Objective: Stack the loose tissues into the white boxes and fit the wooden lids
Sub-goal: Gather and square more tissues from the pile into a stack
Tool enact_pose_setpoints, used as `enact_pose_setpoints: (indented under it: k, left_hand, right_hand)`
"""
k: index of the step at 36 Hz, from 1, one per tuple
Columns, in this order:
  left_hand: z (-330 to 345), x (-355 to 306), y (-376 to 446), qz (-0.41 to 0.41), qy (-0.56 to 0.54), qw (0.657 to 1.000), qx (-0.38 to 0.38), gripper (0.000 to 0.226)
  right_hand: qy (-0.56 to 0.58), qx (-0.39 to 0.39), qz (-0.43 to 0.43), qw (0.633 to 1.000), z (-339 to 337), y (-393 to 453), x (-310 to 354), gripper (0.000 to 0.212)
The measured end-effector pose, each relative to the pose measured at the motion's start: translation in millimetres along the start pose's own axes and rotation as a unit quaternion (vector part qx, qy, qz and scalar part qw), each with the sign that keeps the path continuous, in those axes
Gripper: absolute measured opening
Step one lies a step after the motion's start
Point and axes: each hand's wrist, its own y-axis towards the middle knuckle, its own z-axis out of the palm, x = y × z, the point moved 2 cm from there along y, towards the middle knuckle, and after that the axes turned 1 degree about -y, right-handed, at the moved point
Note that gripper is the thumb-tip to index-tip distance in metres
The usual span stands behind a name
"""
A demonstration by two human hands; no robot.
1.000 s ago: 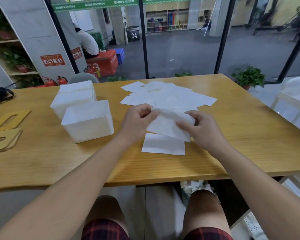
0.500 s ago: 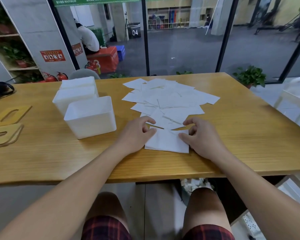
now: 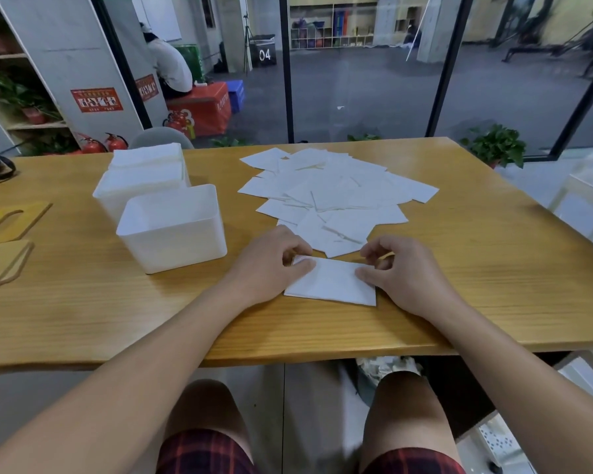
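Both hands square up a small stack of flat white tissues [image 3: 329,282] at the near edge of the wooden bench [image 3: 493,268].

The left hand [image 3: 271,265] and right hand [image 3: 401,271] pinch its sides with curled fingers. Loose white tissues [image 3: 336,193] spread just beyond. Left, the near white plastic box [image 3: 172,230] stands empty; the far white box [image 3: 141,186] is heaped with tissues. Two slotted wooden lids [image 3: 4,241] lie at the bench's left end, before glass walls.

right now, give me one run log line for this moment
left hand: on small tissue stack | right hand: same stack | near white box: empty | loose tissues: spread behind | wooden lids: off
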Motion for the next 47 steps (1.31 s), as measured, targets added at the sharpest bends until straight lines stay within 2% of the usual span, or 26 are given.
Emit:
enact_pose_setpoints:
  k: [6,11,17,22,26,32,37,39,42,47]
  left_hand:
    - [-2,12,-3,0.003,-0.011,1.0,-0.004,0.01]
    - [-12,25,-1,-0.008,-0.002,1.0,-0.012,0.012]
    - [-20,35,4,0.002,-0.002,1.0,-0.008,0.012]
    - [-24,37,20,0.011,-0.011,0.999,-0.039,0.004]
    - [-25,30,42,0.012,-0.019,0.999,-0.025,0.012]
    - [-21,25,68,0.0,-0.025,1.0,0.003,0.017]
    - [-11,37,66,0.014,-0.063,0.998,-0.018,0.018]
    - [-13,39,64,0.052,-0.066,0.996,-0.027,0.016]
    - [-17,38,62,0.096,-0.045,0.994,-0.01,0.019]
    - [-17,34,66,0.113,-0.045,0.992,-0.043,0.01]
  right_hand:
    - [-0.02,0.01,-0.042,0.999,6,8,3,0.018]
    - [-0.114,-0.013,-0.125,0.985,20,32,25,0.013]
    - [-0.19,0.065,-0.137,0.97,44,66,54,0.017]
    - [-0.231,0.073,-0.164,0.956,53,76,56,0.015]
    - [-0.261,0.097,-0.185,0.942,54,84,57,0.014]
    - [-0.231,0.163,-0.169,0.944,42,101,60,0.007]
    - [-0.251,0.134,-0.2,0.938,51,100,54,0.011]
    - [-0.21,0.12,-0.194,0.951,53,99,49,0.013]
    - [-0.081,0.093,-0.157,0.98,47,103,46,0.017]
    - [-0.011,0.082,-0.167,0.983,45,105,49,0.012]
